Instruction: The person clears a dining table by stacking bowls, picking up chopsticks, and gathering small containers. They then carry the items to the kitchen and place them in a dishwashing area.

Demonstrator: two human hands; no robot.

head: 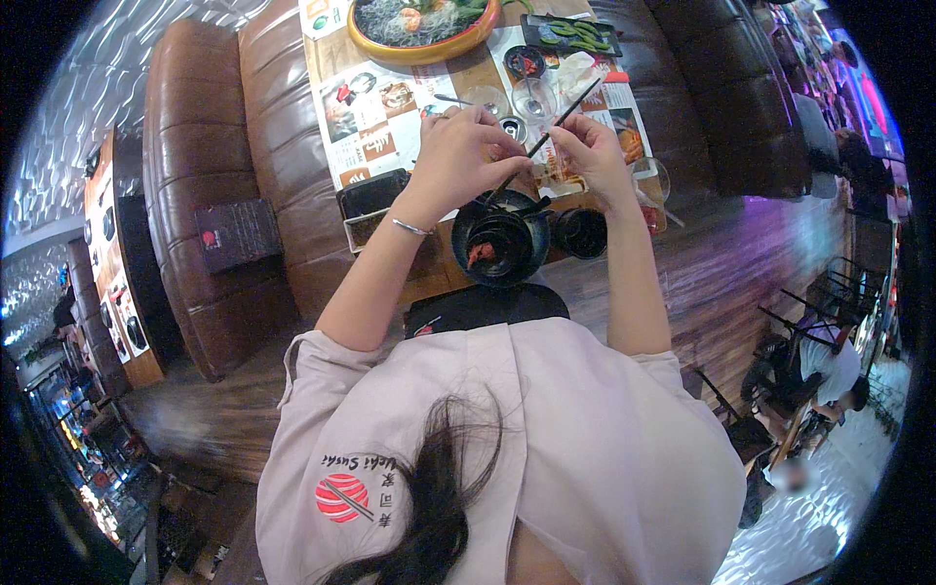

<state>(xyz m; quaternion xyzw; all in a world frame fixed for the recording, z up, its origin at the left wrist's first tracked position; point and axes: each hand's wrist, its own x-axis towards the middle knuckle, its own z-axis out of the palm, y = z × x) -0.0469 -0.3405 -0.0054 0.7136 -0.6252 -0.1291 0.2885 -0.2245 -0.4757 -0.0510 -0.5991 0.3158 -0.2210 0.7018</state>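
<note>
My right hand (598, 157) pinches a dark, thin chopstick (575, 104) between thumb and finger. The stick slants down to the left, and my left hand (468, 155) closes on its lower part with thumb and fingers. Below my hands, at the table's near edge, stands a stack of dark bowls (537, 256). Red food scraps (480, 253) lie in the top bowl. A dark cup (582, 232) stands just right of the stack. By my left forearm is a black rectangular dish (374, 196).
Printed paper placemats (376, 150) cover much of the table. Beyond my hands are clear glasses (533, 99), a crumpled napkin (579, 73), a small sauce bowl (525, 62), a plate of edamame (578, 35) and a large yellow-rimmed bowl (423, 53). A brown padded bench (196, 183) stands left.
</note>
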